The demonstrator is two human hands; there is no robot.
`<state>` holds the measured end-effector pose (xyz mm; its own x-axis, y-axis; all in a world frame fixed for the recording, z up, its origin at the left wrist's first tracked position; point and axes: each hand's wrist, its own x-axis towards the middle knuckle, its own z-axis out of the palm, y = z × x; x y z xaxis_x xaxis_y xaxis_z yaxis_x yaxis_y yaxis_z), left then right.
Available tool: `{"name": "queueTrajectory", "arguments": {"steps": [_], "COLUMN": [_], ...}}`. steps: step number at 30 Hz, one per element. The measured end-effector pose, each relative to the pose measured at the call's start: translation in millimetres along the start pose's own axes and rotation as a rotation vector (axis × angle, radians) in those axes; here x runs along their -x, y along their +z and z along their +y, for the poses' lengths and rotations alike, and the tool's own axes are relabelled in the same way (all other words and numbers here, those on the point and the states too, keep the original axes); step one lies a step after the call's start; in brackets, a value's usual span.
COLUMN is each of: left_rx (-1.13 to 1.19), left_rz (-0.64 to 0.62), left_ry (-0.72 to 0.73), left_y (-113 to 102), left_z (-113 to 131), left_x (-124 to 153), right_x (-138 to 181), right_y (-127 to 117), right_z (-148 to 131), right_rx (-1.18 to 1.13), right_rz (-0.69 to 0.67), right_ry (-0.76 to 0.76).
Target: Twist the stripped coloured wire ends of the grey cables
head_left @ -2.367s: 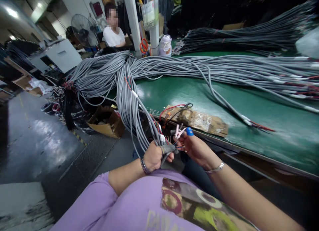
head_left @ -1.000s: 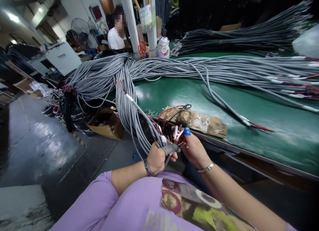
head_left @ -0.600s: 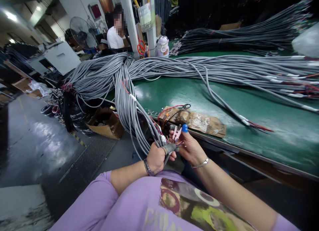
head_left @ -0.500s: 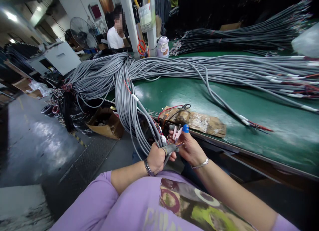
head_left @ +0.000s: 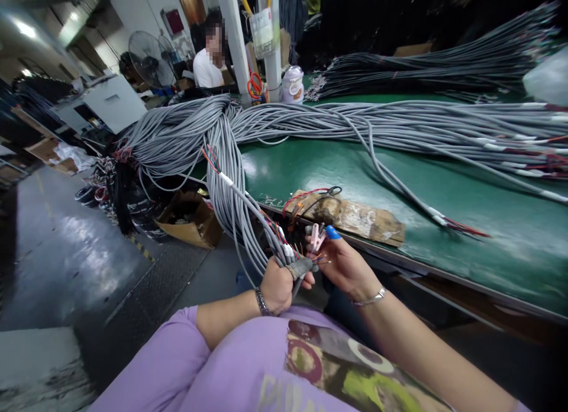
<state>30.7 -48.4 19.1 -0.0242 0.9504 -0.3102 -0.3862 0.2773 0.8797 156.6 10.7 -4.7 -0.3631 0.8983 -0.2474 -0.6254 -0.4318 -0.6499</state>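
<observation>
My left hand [head_left: 280, 283] is closed around the ends of several grey cables [head_left: 255, 237], its thumb wrapped in grey tape. Thin coloured wires [head_left: 318, 258] stick out past that thumb. Just to the right, my right hand [head_left: 344, 264] pinches a small pale pink clip [head_left: 316, 238], which looks like a clothespin; a blue cover sits on one fingertip. The clip is close to the coloured wire ends, and I cannot tell whether it touches them. One cable with a white sleeve [head_left: 226, 179] and bare coloured wires lies on top of the hanging bundle.
A worn wooden board [head_left: 355, 218] with red and black leads lies at the edge of the green table [head_left: 310, 163]. More grey cables [head_left: 399, 119] stretch along the table, with black cables [head_left: 426, 68] behind. A cardboard box [head_left: 189, 222] stands on the floor; a person [head_left: 207, 66] sits far back.
My right hand has shifted slightly right with the clip. The loose cable with the white sleeve has slid left and up along the bundle. My left hand keeps its hold.
</observation>
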Motion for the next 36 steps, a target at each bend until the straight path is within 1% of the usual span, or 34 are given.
{"name": "queueTrajectory", "arguments": {"steps": [2, 4, 5, 6, 7, 10, 12, 13, 15, 18, 19, 21, 25, 27, 29, 33, 36], "left_rx": [0.008, 0.003, -0.001, -0.005, -0.004, 0.008, 0.012, 0.012, 0.006, 0.000, 0.000, 0.007, 0.022, 0.019, 0.011, -0.010, -0.031], "left_rz": [0.005, 0.011, 0.015, 0.018, 0.020, 0.020, 0.015, 0.017, 0.025, 0.036, 0.034, 0.029, 0.005, -0.006, -0.013, 0.009, 0.020], "left_ry": [0.005, 0.001, -0.001, -0.003, -0.002, 0.003, 0.003, 0.003, 0.004, 0.002, -0.004, -0.012, -0.008, -0.003, -0.001, -0.013, -0.024], "left_y": [3, 6, 7, 9, 10, 10, 9, 8, 6, 4, 4, 4, 5, 5, 5, 7, 7], "left_z": [0, 1, 2, 2, 2, 1, 0, 0, 1, 1, 1, 1, 0, 0, 1, 0, -3], "left_x": [-2, -3, -3, -3, -4, -6, -6, -7, -7, -6, -5, -5, -6, -6, -7, -7, -7], "right_x": [0, 0, 1, 0, 0, -4, -8, -9, -11, -10, -9, -8, -9, -11, -13, -15, -15], "right_y": [1, 1, 1, 2, 2, 5, 6, 7, 6, 2, 1, -3, -6, -6, -5, -2, -1], "right_z": [4, 9, 10, 11, 12, 9, 8, 7, 8, 11, 11, 11, 8, 8, 8, 9, 9], "right_rx": [0.064, 0.115, 0.126, 0.123, 0.105, -0.006, -0.087, -0.117, -0.129, -0.050, -0.029, -0.032, -0.093, -0.108, -0.124, -0.169, -0.174], "right_rz": [0.044, 0.128, 0.151, 0.149, 0.123, 0.019, -0.012, -0.019, -0.007, 0.034, 0.038, 0.011, -0.102, -0.143, -0.144, -0.065, -0.064], "right_ry": [-0.135, -0.295, -0.331, -0.317, -0.261, -0.038, 0.016, 0.015, -0.036, -0.138, -0.149, -0.102, 0.072, 0.109, 0.115, 0.088, 0.067]}}
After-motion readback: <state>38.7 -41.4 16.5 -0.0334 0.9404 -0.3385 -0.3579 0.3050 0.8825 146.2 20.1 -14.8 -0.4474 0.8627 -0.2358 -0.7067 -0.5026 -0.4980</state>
